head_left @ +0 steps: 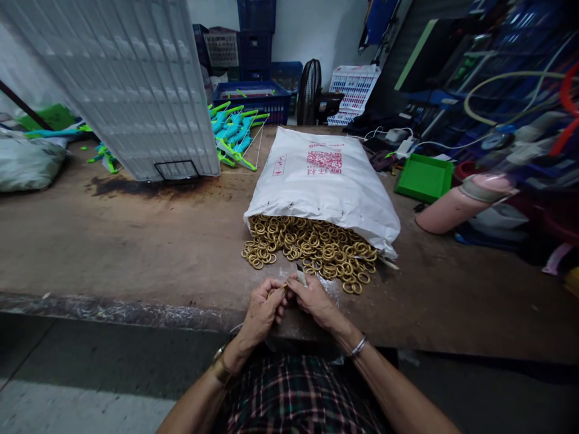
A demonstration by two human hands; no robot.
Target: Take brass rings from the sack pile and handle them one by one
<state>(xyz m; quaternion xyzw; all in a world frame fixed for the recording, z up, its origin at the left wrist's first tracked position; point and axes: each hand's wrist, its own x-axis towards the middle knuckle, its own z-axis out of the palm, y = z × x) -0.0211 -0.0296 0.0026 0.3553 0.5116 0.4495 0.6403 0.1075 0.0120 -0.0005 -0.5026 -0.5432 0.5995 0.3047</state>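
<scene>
A white sack (pixel 325 181) with red print lies on the wooden table, and a heap of gold-coloured rings (pixel 325 244) spills from its mouth. In front of the heap, at the table's near edge, my two hands meet. My left hand (pixel 262 307) is closed in a pinch on a small gold ring (pixel 284 286), of which only a sliver shows. My right hand (pixel 316 301) grips a small pale-handled blade (pixel 301 276) that points up and away, its fingertips touching those of the left hand.
Upright at the back left stands a ribbed translucent panel (pixel 149 90), beside teal and green plastic pieces (pixel 237 132). To the right are a green tray (pixel 425 178) and a pink cylinder (pixel 456 208). A black fan (pixel 312 90) and crates stand behind the table.
</scene>
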